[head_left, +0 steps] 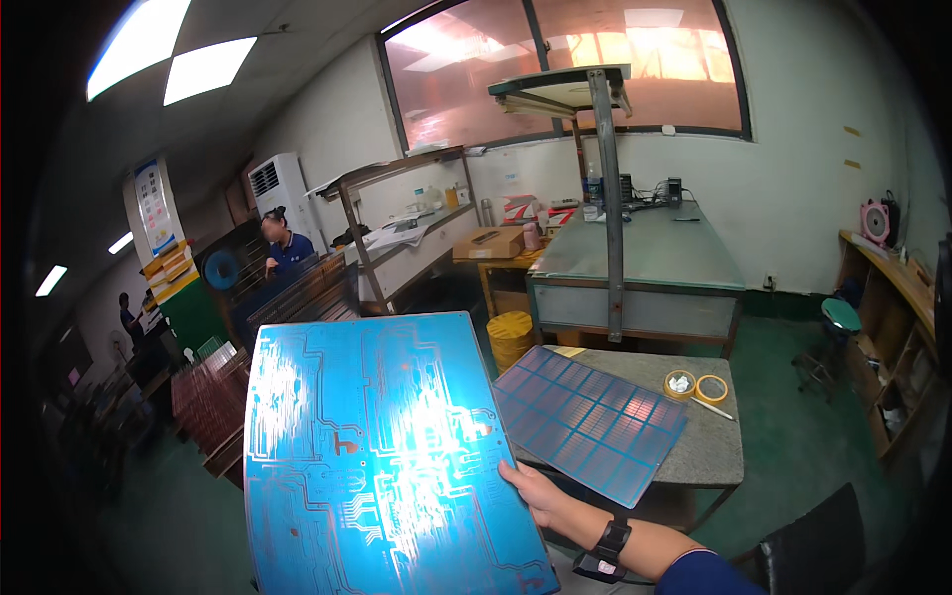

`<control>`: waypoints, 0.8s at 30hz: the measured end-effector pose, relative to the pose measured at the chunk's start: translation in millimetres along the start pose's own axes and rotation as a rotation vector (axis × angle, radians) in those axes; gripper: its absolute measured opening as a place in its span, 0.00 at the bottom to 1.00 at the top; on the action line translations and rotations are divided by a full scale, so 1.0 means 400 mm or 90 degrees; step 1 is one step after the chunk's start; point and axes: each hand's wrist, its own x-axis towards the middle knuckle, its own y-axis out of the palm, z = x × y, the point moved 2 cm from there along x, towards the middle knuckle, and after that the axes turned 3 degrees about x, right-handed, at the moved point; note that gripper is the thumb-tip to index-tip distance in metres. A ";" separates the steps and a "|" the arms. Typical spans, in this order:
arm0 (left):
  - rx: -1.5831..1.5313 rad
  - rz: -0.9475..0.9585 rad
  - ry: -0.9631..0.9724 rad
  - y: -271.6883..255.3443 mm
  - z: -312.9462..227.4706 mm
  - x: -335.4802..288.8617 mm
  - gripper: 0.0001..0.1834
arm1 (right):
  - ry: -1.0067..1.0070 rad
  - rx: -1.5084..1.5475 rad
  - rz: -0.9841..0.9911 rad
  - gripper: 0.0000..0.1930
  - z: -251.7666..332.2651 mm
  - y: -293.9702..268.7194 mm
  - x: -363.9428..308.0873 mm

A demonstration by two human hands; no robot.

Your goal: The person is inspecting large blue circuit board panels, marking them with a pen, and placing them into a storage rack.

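Observation:
A large blue circuit board panel (307,426) with copper-coloured traces is held up and tilted in front of me, with bright glare across its face. My right hand (534,490) is closed on its right edge, the thumb lying on the front face and the other fingers mostly hidden behind. My left hand does not show. Just beyond my right hand, a second panel (595,421) with a blue grid and copper-toned cells lies on a grey-topped table (699,456), its near corner hanging past the table edge.
Two yellow tape rolls (712,388) and a white pen (713,409) lie on the table's right side. Behind stands a green-topped bench (654,248) with a metal post (607,198). Racked panels (297,297) stand left, near a person in blue (288,248). A dark chair (818,545) is at lower right.

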 end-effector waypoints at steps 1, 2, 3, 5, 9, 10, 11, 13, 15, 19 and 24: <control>0.167 -0.021 -0.034 0.011 -0.005 0.005 0.26 | 0.003 -0.025 -0.001 0.22 0.022 0.004 -0.008; 0.167 -0.012 -0.034 0.030 -0.009 0.016 0.26 | 0.005 -0.066 -0.002 0.22 0.039 -0.002 -0.009; 0.018 -0.041 -0.039 0.049 -0.013 0.028 0.25 | 0.006 -0.088 0.027 0.22 0.053 -0.017 -0.007; -0.131 -0.064 -0.045 0.057 -0.016 0.045 0.24 | -0.017 -0.125 0.015 0.21 0.084 0.021 -0.037; -0.245 -0.009 -0.028 0.072 0.009 0.134 0.24 | -0.056 -0.164 -0.022 0.22 0.114 0.002 -0.024; -0.239 -0.123 -0.104 0.111 -0.005 0.151 0.24 | -0.065 -0.210 -0.050 0.22 0.133 0.014 -0.025; -0.225 -0.238 -0.179 0.134 -0.010 0.161 0.25 | -0.072 -0.253 -0.076 0.22 0.155 0.020 -0.029; -0.239 -0.189 -0.199 0.151 -0.005 0.193 0.26 | -0.075 -0.280 -0.038 0.22 0.203 0.005 -0.027; -0.254 -0.153 -0.237 0.196 -0.031 0.239 0.27 | -0.070 -0.303 -0.003 0.22 0.274 -0.018 -0.032; -0.240 -0.108 -0.184 0.122 0.103 0.401 0.27 | -0.198 -0.728 -0.169 0.19 0.541 -0.215 -0.063; -0.245 -0.142 -0.150 0.204 0.107 0.572 0.27 | -0.417 -0.813 -0.573 0.16 0.945 -0.488 -0.182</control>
